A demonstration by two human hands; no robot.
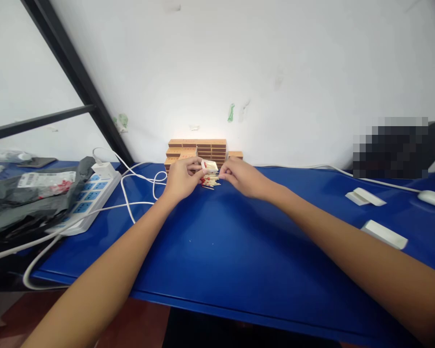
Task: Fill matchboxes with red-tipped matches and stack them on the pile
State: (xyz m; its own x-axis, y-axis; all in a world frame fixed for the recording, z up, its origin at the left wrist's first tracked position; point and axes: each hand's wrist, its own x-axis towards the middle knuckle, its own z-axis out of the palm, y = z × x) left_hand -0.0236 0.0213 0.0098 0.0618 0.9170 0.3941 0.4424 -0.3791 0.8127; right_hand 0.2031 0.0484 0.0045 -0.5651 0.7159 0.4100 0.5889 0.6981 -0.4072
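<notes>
My left hand (pixel 183 179) grips a small white matchbox tray (pixel 209 166), tilted, with some matches showing inside it. Under the tray a loose pile of red-tipped matches (pixel 210 181) lies on the blue table. At the pile's right side is my right hand (pixel 241 177), its fingers pinched together; whatever may be between them is too small to make out. Behind both hands, orange-brown matchboxes (pixel 212 144) stand stacked against the wall, partly hidden by my left hand. A smaller matchbox stack (pixel 235 155) shows just behind my right hand.
On the left lie a white power strip (pixel 90 198) with looping white cables (pixel 125 193) and a grey plastic bag (pixel 29 198). White box pieces (pixel 365 196) and an open white box (pixel 384 234) sit on the right, near a white rounded device (pixel 434 198). The blue table (pixel 217 261) meets the wall.
</notes>
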